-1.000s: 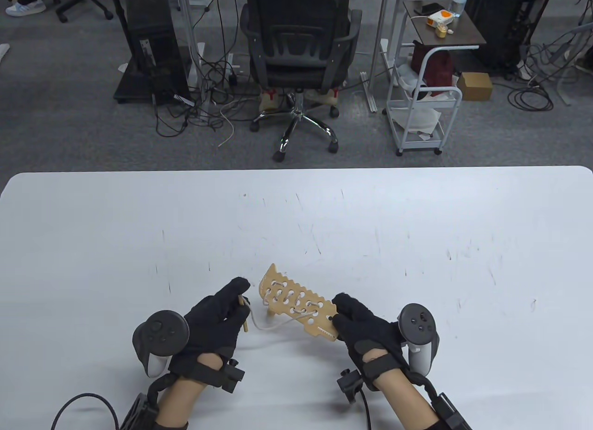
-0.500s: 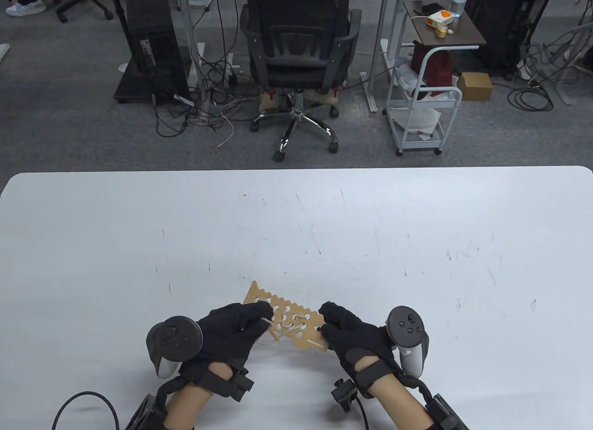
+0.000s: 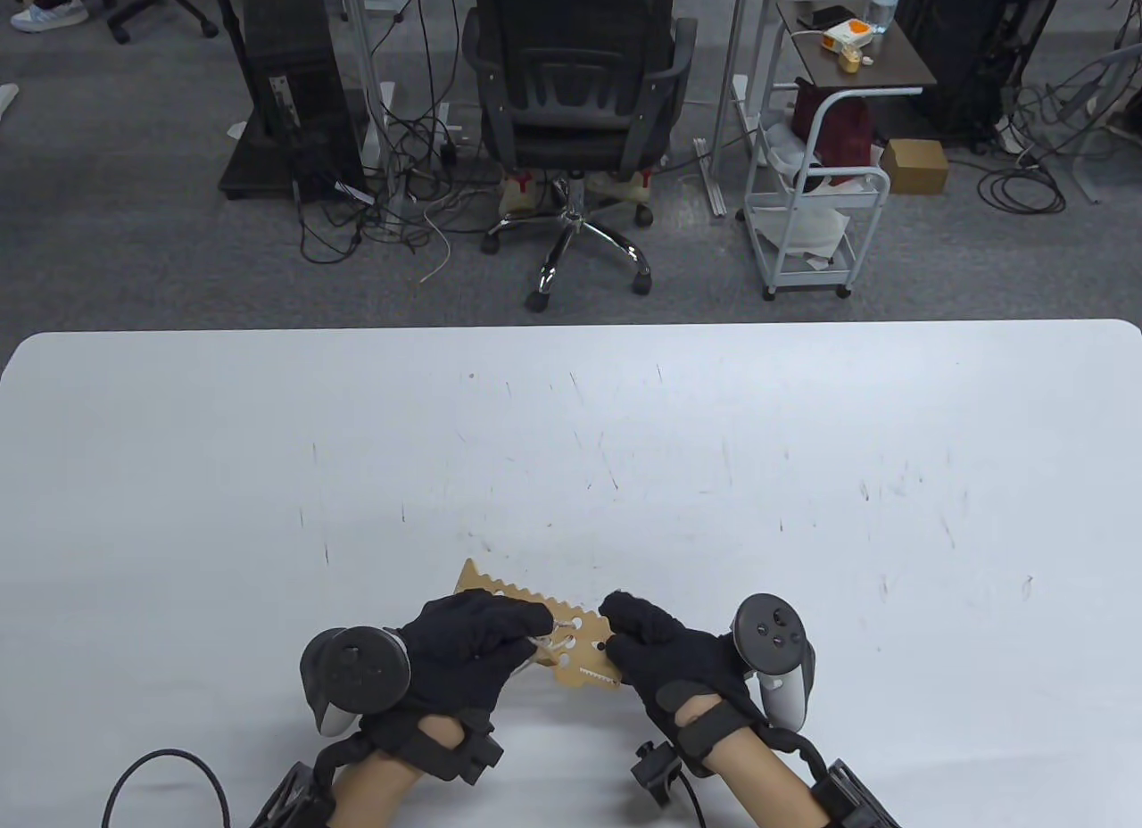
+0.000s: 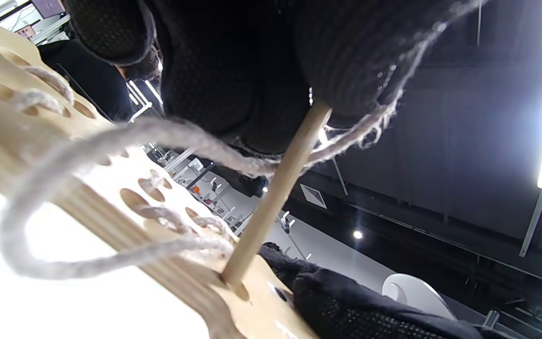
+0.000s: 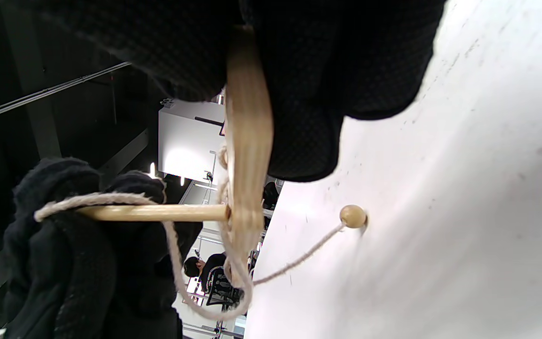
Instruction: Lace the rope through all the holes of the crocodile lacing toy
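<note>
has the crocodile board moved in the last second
Yes. In the table view the board has shifted down-left toward the table's near edge, and the left hand has closed in on it.

Your left hand (image 3: 464, 654) sits left of the crocodile board (image 3: 571, 641), your right hand (image 3: 665, 654) at its right end; the needle (image 4: 275, 193) enters a hole between them; the bead (image 5: 352, 216) lies on the table (image 3: 803, 471).

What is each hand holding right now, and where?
Left hand pinches the wooden needle at its top end; right hand grips the crocodile board at its head end.
</note>
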Available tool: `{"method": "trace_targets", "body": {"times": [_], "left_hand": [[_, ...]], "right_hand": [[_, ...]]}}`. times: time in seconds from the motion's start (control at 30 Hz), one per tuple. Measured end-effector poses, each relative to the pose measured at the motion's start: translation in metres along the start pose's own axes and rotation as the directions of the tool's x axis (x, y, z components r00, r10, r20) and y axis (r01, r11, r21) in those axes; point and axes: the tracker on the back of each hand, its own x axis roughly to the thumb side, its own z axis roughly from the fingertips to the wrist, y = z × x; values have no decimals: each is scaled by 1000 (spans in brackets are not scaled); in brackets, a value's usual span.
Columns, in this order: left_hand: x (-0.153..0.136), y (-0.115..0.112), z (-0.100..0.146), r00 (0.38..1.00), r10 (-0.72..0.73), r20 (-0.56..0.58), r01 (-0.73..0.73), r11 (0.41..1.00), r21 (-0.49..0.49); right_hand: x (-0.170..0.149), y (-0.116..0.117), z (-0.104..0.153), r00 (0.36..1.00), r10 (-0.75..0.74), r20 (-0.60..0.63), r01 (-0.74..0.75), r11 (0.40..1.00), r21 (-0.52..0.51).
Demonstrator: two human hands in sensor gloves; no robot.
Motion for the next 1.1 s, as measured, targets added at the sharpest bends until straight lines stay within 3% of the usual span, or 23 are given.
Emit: {"method": "trace_targets", "body": {"times": [0.33, 0.7, 0.9, 1.1], "left_hand": [[0, -3, 1, 1000, 14, 13, -14, 1000, 13], [9, -8, 4, 968, -251, 24, 249, 967, 55], [16, -21, 3, 908, -412, 79, 414, 910, -10], [19, -29, 2, 898, -425, 116, 436, 895, -92]], "right_hand": [[1, 1, 1, 1000, -11, -2, 11, 1000, 3], [2, 0, 2, 996, -86, -2, 86, 996, -6], [2, -1, 2, 994, -113, -8, 113, 994, -12], [0, -3, 3, 989, -149, -19, 148, 989, -25]]}}
